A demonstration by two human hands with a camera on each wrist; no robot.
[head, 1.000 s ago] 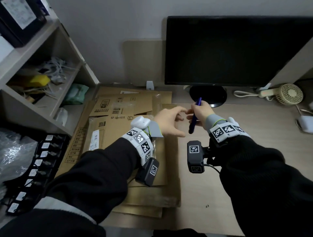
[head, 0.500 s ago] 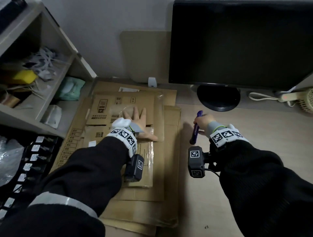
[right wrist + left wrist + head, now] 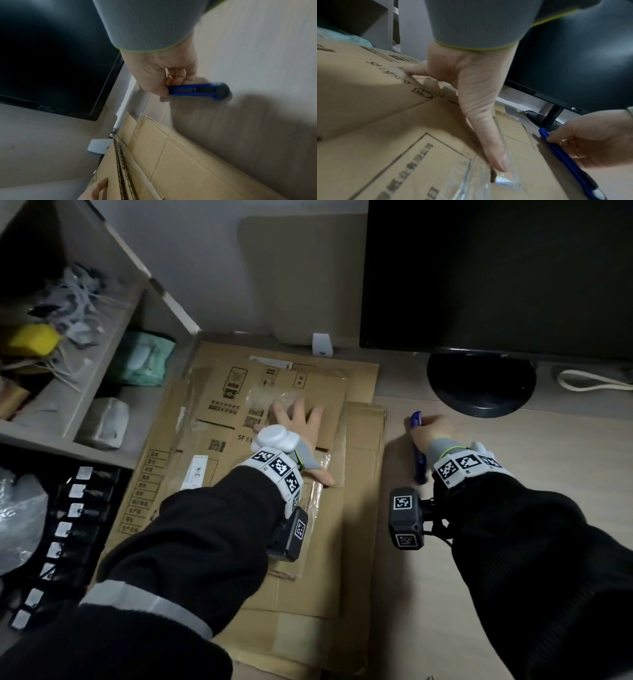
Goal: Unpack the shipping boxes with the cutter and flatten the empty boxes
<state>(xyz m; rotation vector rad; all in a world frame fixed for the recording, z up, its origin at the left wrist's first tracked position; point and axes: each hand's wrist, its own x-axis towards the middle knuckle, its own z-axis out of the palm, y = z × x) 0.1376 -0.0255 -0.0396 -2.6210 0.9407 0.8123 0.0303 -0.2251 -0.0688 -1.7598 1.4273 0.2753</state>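
Head view: cutter (image 3: 418, 451) in right hand (image 3: 430, 433) lies lengthwise, front-to-back.

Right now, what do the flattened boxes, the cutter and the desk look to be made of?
Boxes: brown corrugated cardboard, matte; fluted edges show in the right wrist view, glossy clear tape on top.
Cutter: smooth blue plastic body, darker end cap; blade not visible.
Desk: pale wood-grain surface, matte, probably laminate.

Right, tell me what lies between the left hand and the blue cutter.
Head view: between the left hand and the cutter lies only the right edge of the flattened boxes, then bare desk.
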